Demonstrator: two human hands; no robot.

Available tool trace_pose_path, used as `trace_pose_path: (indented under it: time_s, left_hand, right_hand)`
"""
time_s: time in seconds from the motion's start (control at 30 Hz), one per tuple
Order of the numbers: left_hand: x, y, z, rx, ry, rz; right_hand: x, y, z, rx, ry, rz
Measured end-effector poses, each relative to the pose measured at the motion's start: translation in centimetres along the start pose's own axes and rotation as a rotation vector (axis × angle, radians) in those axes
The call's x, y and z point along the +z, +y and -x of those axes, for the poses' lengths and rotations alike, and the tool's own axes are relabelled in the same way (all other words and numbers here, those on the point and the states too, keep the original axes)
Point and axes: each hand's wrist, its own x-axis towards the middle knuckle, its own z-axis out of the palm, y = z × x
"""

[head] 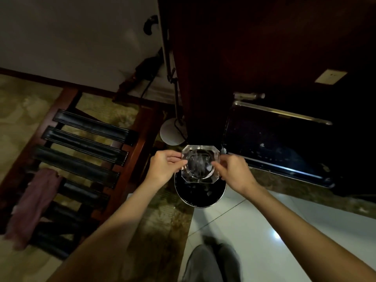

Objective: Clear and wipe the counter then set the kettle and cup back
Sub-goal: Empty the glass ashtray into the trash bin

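Note:
A clear glass ashtray (200, 163) with cut corners hangs in the air above a round black waste bin (200, 197) on the floor. My left hand (165, 166) grips its left edge and my right hand (231, 169) grips its right edge. The ashtray's bowl looks smeared with grey. The bin holds a dark liner with a few pale scraps. No kettle, cup or counter top shows in this view.
A wooden luggage rack (81, 151) with black straps stands at the left, a purple cloth (33, 206) draped on it. A dark wood cabinet (244, 58) rises ahead, a black mini fridge (278, 147) at right. A white lamp base (172, 132) sits behind the bin.

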Motion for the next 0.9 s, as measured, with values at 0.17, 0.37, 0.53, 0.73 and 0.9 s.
trace_pose_path:
  time_s: [0.17, 0.37, 0.53, 0.73, 0.9]
  left_hand:
    - [-4.1, 7.4, 3.4, -0.012, -0.12, -0.019]
    - [-9.4, 18.7, 9.8, 0.037, -0.186, -0.008]
    - [-14.2, 29.2, 16.6, 0.088, -0.219, 0.007]
    - [-17.5, 40.3, 23.1, 0.198, -0.188, 0.033]
    - [-18.0, 47.7, 25.9, 0.286, -0.149, 0.013]
  right_hand:
    - [-5.9, -4.6, 3.3, 0.066, -0.05, -0.209]
    - [-14.7, -12.1, 8.4, 0.014, -0.029, -0.357]
    - [-23.0, -19.1, 13.8, -0.055, -0.065, -0.48]
    - [-32.7, -25.5, 18.6, -0.185, -0.033, -0.532]
    - [-39.8, -28.2, 20.2, -0.259, 0.019, -0.482]
